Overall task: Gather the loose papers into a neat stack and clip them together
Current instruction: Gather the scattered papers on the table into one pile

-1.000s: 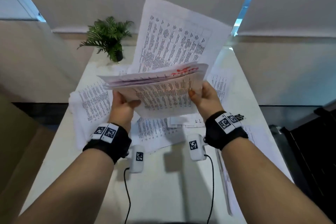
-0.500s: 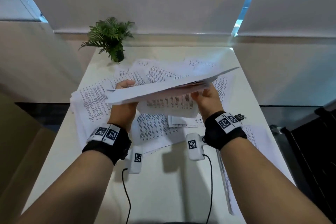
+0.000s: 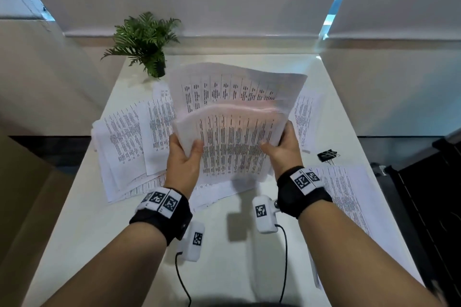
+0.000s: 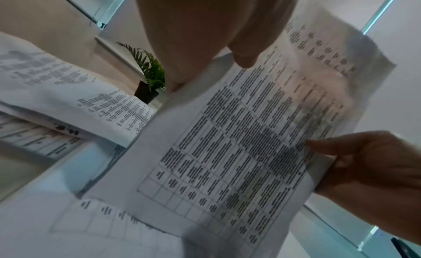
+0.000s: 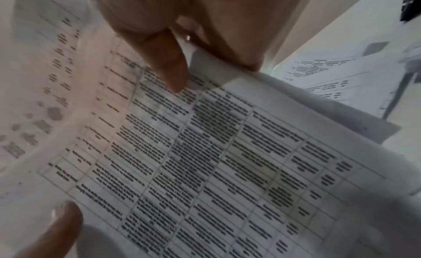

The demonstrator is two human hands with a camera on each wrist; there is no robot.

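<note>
I hold a bundle of printed papers [image 3: 232, 137] upright above the white table [image 3: 224, 257], its sheets uneven, one taller sheet standing behind. My left hand [image 3: 185, 157] grips the bundle's left edge, thumb on the front. My right hand [image 3: 280, 151] grips the right edge the same way. The wrist views show the papers [image 4: 239, 144] [image 5: 216, 162] close up, with the thumbs pressing the printed face. More loose sheets [image 3: 129, 142] lie fanned on the table to the left and under the bundle. A black binder clip [image 3: 327, 156] lies on the table to the right.
A small potted fern [image 3: 147, 42] stands at the table's far left corner. Another pile of printed sheets [image 3: 349, 204] lies along the table's right edge. A cardboard box [image 3: 22, 207] sits left of the table, dark furniture [image 3: 431, 194] to the right.
The bundle went from raised, to nearly flat and edge-on, to tilted back up facing me. Both hands kept hold of its side edges.
</note>
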